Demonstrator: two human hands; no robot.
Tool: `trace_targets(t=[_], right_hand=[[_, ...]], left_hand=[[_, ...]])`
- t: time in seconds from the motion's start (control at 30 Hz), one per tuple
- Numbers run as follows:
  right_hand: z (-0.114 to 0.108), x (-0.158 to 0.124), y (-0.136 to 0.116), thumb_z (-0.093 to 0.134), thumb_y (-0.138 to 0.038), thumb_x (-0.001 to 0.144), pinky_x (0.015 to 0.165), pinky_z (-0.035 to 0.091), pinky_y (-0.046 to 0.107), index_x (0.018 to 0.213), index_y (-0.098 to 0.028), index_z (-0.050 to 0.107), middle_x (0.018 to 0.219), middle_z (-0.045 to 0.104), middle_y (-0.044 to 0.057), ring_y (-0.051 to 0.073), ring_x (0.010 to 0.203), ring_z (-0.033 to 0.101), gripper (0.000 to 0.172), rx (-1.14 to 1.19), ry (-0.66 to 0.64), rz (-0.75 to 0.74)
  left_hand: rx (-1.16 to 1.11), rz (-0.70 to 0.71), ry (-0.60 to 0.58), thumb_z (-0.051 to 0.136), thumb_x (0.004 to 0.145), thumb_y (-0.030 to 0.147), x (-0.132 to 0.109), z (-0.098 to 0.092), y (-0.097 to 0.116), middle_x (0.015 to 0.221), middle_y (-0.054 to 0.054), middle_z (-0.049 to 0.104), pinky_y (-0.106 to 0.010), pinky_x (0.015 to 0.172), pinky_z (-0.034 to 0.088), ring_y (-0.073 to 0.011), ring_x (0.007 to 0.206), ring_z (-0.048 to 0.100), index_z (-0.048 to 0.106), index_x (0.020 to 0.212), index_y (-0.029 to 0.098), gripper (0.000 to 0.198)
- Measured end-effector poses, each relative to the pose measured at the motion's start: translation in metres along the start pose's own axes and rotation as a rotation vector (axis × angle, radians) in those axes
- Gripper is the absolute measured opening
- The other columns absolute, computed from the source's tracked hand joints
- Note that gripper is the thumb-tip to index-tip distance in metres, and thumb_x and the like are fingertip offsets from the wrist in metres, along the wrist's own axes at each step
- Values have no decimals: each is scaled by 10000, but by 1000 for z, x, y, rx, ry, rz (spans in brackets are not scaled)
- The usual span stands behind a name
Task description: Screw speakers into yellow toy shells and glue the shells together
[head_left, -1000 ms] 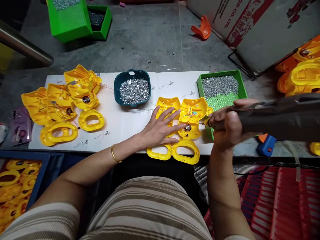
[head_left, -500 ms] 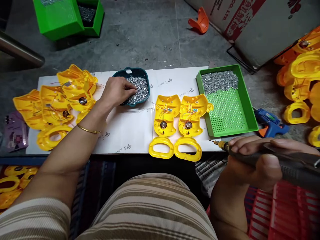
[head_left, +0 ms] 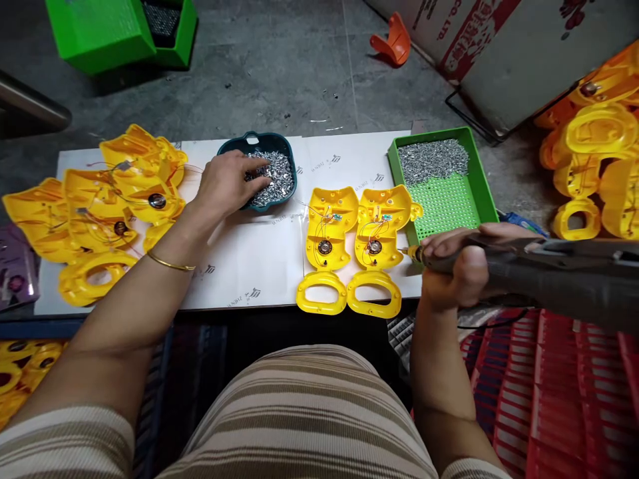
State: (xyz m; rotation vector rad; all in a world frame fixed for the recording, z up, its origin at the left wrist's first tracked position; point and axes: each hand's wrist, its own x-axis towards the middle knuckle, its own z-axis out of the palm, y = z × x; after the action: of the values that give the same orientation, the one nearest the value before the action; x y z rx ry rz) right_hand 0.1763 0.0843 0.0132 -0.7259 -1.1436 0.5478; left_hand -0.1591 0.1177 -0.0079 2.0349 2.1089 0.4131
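Observation:
My left hand [head_left: 228,178] is over a dark teal basket [head_left: 294,174] of small shiny metal pieces [head_left: 277,179]. Its thumb and a finger are apart, with the tips on the pieces and nothing visible between them. My right hand [head_left: 456,263] is wrapped round a dark power screwdriver [head_left: 559,269]. The driver's bit points left, close to the lower edge of the nearer yellow shell. Two yellow plastic shells, a left one [head_left: 324,206] and a right one [head_left: 399,199], lie side by side with thin wires, a small circuit board and a round speaker-like part in each. Below each is a yellow ring-shaped piece.
A green tray [head_left: 484,179] of small metal parts stands behind my right hand. More wired yellow shells [head_left: 80,219] are piled at the left. Green bins [head_left: 104,40], an orange piece [head_left: 394,43] and a large carton [head_left: 524,53] are on the floor beyond. A red crate [head_left: 559,392] is at lower right.
My right hand has moved left and up with the screwdriver, toward the right yellow shell. My left hand stays at the basket, its thumb and finger now farther apart.

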Motion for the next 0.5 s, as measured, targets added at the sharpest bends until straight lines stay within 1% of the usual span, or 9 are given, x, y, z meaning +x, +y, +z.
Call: trace_targets(t=[0.03, 0.07, 0.17, 0.23, 0.33, 0.43, 0.47, 0.5], right_hand=[[6, 0, 5, 676, -418, 738, 351, 368, 255, 831, -299, 552, 479, 396, -102, 93, 321, 331, 196, 16, -1, -50], [12, 0, 9, 676, -422, 751, 355, 370, 256, 860, -305, 566, 489, 406, -101, 94, 326, 342, 194, 20, -16, -60], [20, 1, 15, 680, -445, 768, 371, 394, 276, 902, -297, 587, 506, 426, -92, 104, 342, 374, 221, 34, -52, -30], [20, 3, 12, 683, -414, 772, 372, 404, 279, 902, -278, 601, 504, 432, -86, 104, 342, 381, 205, 68, -62, -16], [14, 9, 2, 686, -336, 756, 366, 406, 269, 900, -265, 625, 495, 448, -82, 95, 339, 374, 172, 108, -34, -38], [0, 13, -8, 662, -306, 736, 354, 386, 266, 894, -269, 626, 472, 418, -86, 96, 337, 356, 166, 114, -7, -46], [-6, 12, -10, 656, -330, 734, 364, 389, 269, 888, -278, 612, 470, 398, -89, 99, 344, 356, 169, 93, -11, -4], [-13, 11, -12, 650, -379, 737, 385, 401, 275, 877, -287, 590, 479, 379, -89, 103, 359, 362, 178, 57, -26, 73]], left_hand=[[2, 7, -21, 607, 806, 455, 3, 0, -2, 910, -57, 671, -381, 808, 452, -267, 902, 615, 742, 1051, 280, 330], [3, 9, -42, 615, 796, 448, 5, -1, -3, 892, -56, 675, -383, 804, 450, -269, 890, 617, 759, 1002, 277, 304], [-8, 1, -85, 633, 769, 410, 12, -4, -3, 852, -57, 691, -386, 797, 448, -263, 847, 619, 780, 886, 261, 239], [-19, -9, -74, 623, 774, 411, 12, -7, -1, 853, -49, 704, -375, 791, 454, -252, 834, 621, 776, 874, 264, 235], [-26, -46, -30, 560, 820, 445, 6, -12, 4, 873, -35, 719, -351, 781, 470, -235, 829, 631, 756, 904, 259, 283], [35, -76, 20, 476, 875, 425, 1, -12, 10, 928, -73, 713, -352, 790, 470, -246, 859, 638, 710, 932, 203, 328], [66, -72, 31, 447, 893, 408, 0, -10, 10, 944, -89, 706, -356, 795, 465, -253, 874, 636, 689, 944, 191, 329], [93, -59, 38, 420, 912, 392, 1, -7, 9, 951, -100, 699, -358, 798, 459, -257, 886, 633, 669, 952, 188, 325]])
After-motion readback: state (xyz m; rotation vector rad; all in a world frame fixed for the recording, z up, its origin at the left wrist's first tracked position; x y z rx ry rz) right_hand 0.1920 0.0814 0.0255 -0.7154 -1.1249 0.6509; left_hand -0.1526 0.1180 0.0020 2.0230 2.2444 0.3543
